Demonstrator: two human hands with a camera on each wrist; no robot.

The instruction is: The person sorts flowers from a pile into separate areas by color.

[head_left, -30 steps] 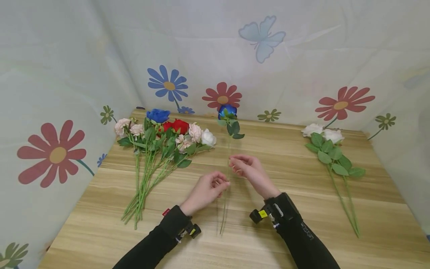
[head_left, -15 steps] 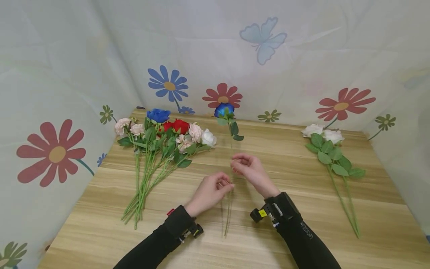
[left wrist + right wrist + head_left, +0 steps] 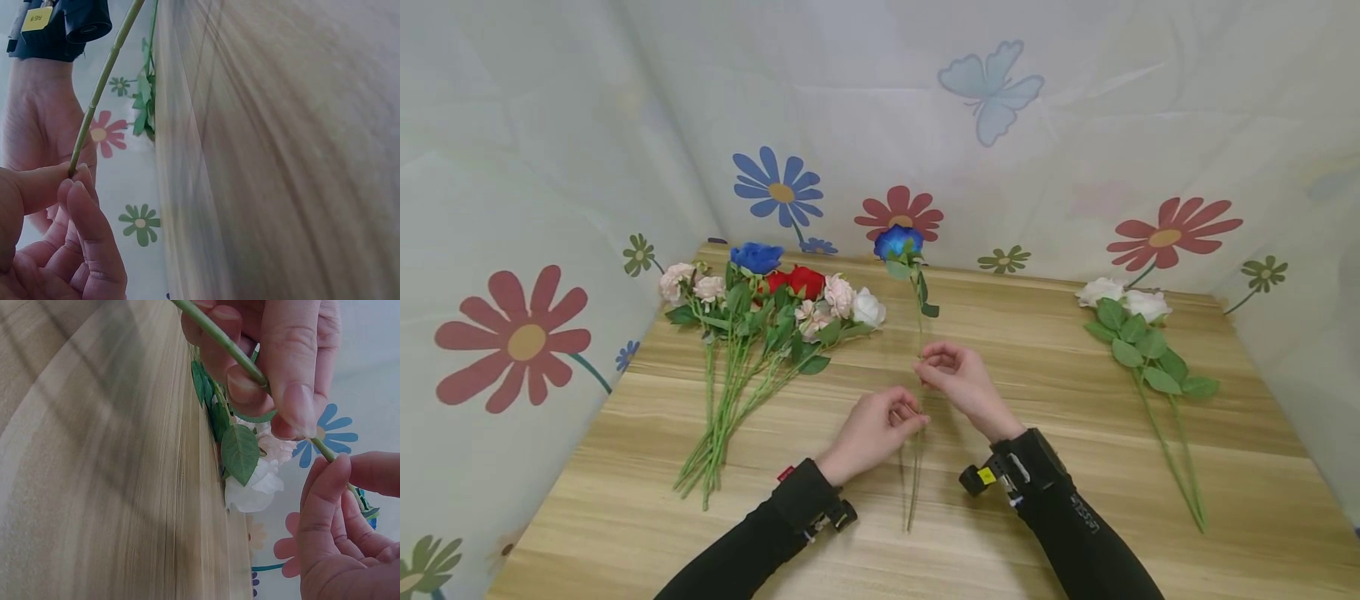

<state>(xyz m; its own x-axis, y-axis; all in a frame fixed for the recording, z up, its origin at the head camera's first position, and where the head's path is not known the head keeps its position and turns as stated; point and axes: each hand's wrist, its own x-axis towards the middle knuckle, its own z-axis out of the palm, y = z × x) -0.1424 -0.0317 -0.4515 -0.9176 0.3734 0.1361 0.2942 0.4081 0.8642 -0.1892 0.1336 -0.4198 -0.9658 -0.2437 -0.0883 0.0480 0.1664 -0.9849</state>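
A single blue rose point(image 3: 898, 242) with green leaves is held above the table, bloom toward the back wall. My left hand point(image 3: 874, 429) pinches its stem point(image 3: 103, 84) between thumb and fingertips around the middle. Higher up, closer to the leaves, my right hand point(image 3: 962, 383) pinches the same stem with thumb and index finger. In the right wrist view both hands show on the stem, a short stretch of it between them. The stem's lower end points toward the front of the table.
At left lies a bundle of flowers point(image 3: 737, 358): pink, red, blue and white blooms on long green stems. Two white roses point(image 3: 1146, 305) lie on the right side of the wooden table point(image 3: 1037, 350). A flower-printed curtain point(image 3: 865, 108) stands behind.
The blue rose's bloom has swung slightly left while its lower stem and my left hand shifted a little to the right. The bloom now faces more openly. The right hand barely moved.
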